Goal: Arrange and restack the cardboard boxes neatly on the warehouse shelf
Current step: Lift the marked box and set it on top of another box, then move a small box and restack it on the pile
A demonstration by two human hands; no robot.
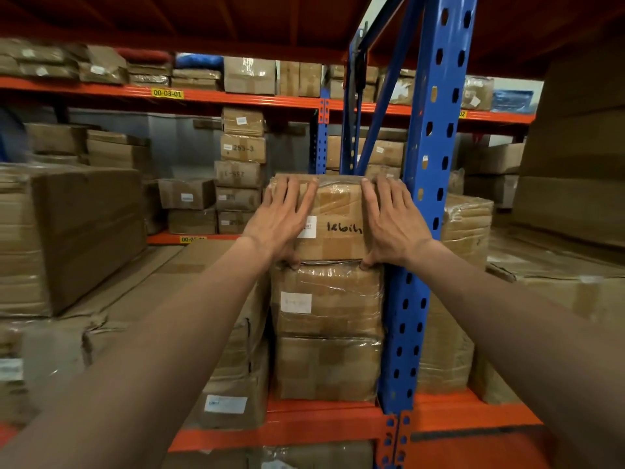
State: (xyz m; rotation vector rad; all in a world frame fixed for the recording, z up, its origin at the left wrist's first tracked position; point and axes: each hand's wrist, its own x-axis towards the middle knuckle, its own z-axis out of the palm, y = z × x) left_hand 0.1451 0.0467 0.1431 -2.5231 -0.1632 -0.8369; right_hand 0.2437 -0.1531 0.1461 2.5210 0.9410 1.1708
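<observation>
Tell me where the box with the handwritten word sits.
The handwritten box tops the centre stack, just left of the blue upright, between the left hand and right hand.

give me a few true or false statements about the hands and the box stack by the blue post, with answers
1. Both hands rest on the top box of the stack. True: the left hand and right hand lie flat on its front face, fingers reaching its upper edge.
2. The top box has handwriting in black marker. True.
3. The stack stands to the right of the blue upright. False: it stands just left of the upright.
4. The top box sits directly on the orange beam. False: it sits on the middle box, which rests on the bottom box.
5. The left hand holds a tape roll. False: it is pressed open against the box, holding nothing.
</observation>
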